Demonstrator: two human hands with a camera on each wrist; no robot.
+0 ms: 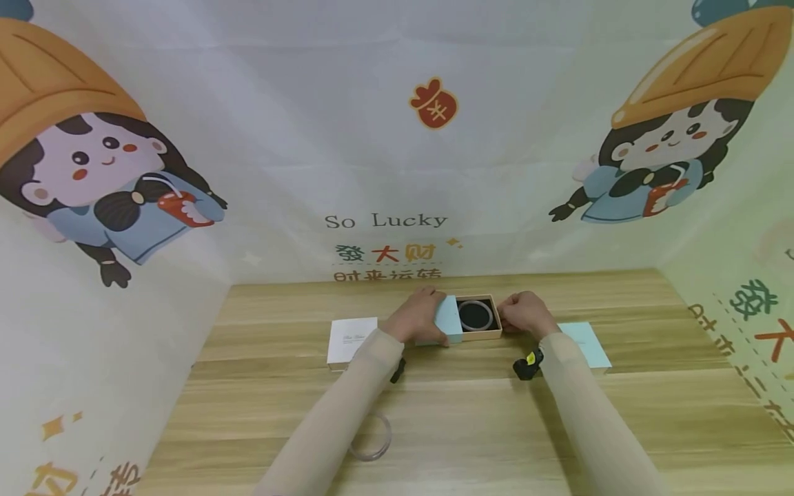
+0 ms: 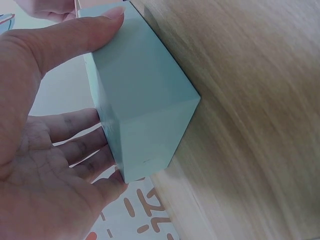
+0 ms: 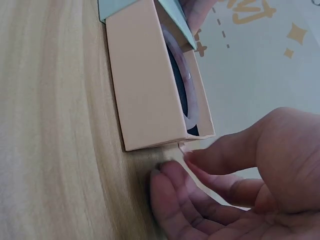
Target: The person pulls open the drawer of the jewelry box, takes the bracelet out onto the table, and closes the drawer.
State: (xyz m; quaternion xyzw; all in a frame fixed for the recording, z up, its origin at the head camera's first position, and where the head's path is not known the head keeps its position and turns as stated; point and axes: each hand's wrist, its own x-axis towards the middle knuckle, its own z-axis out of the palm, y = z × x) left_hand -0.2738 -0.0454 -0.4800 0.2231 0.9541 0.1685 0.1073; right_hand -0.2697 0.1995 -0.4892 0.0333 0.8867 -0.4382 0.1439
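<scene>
Left hand: my thumb and fingers grip a pale blue box sleeve from opposite sides.
Right hand: fingers curled, thumb and forefinger pinching a small pale tab at the end of the peach drawer.
Drawer position: partly out of the box sleeve, towards my right hand, on the wooden table.
Bangle in drawer: a pale ring over dark lining.
Loose bangle: pale, nearer me, beside my left forearm.
White box: left of the box sleeve.
Second blue box: right, partly behind my right forearm.
</scene>
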